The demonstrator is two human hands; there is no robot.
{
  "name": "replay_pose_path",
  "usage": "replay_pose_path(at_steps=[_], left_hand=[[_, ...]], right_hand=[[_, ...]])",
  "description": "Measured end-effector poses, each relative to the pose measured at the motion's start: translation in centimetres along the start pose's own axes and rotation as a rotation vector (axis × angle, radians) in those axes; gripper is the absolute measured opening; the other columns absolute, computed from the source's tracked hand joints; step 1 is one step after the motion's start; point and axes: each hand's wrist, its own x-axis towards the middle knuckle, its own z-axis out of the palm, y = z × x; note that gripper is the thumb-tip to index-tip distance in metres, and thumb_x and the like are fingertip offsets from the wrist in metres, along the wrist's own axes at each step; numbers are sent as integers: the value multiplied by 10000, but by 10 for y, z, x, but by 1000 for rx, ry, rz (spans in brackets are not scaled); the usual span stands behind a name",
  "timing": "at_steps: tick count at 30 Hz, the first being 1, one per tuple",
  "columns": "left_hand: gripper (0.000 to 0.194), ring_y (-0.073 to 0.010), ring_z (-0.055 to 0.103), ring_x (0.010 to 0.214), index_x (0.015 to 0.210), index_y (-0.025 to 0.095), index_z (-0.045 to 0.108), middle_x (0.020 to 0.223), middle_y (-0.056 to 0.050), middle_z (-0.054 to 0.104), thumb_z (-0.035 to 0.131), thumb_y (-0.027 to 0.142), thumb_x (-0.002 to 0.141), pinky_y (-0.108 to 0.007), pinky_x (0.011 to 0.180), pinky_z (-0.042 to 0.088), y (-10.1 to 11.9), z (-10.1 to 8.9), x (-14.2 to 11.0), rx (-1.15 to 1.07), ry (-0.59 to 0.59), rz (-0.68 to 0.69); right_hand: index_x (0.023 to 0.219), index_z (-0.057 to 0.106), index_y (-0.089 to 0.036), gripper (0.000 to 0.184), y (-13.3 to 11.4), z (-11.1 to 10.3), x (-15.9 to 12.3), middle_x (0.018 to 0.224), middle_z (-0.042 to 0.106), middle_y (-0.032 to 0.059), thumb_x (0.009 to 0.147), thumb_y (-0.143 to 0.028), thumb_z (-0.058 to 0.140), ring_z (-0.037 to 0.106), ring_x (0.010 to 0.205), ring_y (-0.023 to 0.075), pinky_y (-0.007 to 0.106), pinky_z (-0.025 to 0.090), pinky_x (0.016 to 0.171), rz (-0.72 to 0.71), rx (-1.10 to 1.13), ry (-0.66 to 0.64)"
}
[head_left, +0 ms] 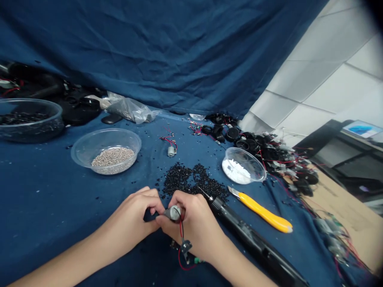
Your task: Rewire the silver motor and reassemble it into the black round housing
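Observation:
Both of my hands meet low in the middle of the head view. A small silver electric motor (174, 213) is gripped in my right hand (196, 217), its round end facing me. Red and black wires hang from it to a small black part (186, 246) and a green piece (197, 260). My left hand (143, 209) is closed against the motor's left side, thumb and fingers pinched; its fingers hide what they grip. Just beyond the hands lies a pile of small black pieces (179, 177). A black pen-shaped electric screwdriver (248, 235) lies right of my right hand.
A yellow utility knife (263, 211) lies at right, blade showing. Clear bowls hold metallic bits (136, 145), white pieces (263, 169) and dark parts (56, 115). Another motor (171, 151) lies behind the black pile. Black housings and wires (254, 141) heap at the right; a plastic bag (131, 109) sits behind.

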Motion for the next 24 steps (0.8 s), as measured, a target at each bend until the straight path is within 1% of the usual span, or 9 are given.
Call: replay_pose_path(at_steps=[3,8,12,15,17,20,24], left_hand=[[170,-133,473,651,613,193,646,632,34,514,597,57,703,-261,639,345,2,-1,1,-15,1,-5],[179,-138,479,664,593,185,632,633,31,517,635,40,698,-258,633,340,6,-3,2,-12,-13,-49],[189,-131,479,659,608,178,644,635,33,507,632,13,698,-257,635,338,7,-3,1,-4,8,-17],[180,-136,479,675,622,177,658,644,28,517,654,16,702,-252,628,339,7,-3,1,-11,2,-28],[173,-142,477,692,621,179,661,651,23,532,685,28,702,-250,626,343,9,-4,1,-24,-9,-45],[186,-142,470,694,604,178,653,645,24,546,710,24,691,-247,624,343,11,-5,1,-42,-15,-57],[191,-135,462,668,587,178,648,629,30,547,724,23,670,-246,617,340,13,-6,1,-48,-10,-61]], right_hand=[[649,468,-203,248,0,1,0,514,439,-76,711,-179,707,331,463,71,193,225,467,-1,21,5],[650,491,-195,239,1,2,-1,525,427,-77,730,-169,715,321,471,69,198,217,456,7,70,-9],[638,493,-192,239,5,2,-1,524,426,-84,718,-157,716,325,477,67,199,220,449,19,85,-23],[650,512,-191,215,8,1,-2,540,438,-91,723,-144,709,347,492,65,197,242,464,-8,84,-31],[656,522,-192,211,9,0,-3,541,434,-97,736,-157,714,339,498,65,200,245,469,-21,75,-48],[656,537,-191,217,8,-2,-3,537,415,-102,738,-188,738,318,503,68,209,238,468,0,63,-67],[692,576,-188,156,8,-4,-4,554,415,-98,762,-183,716,331,509,69,208,249,467,12,115,-103]])
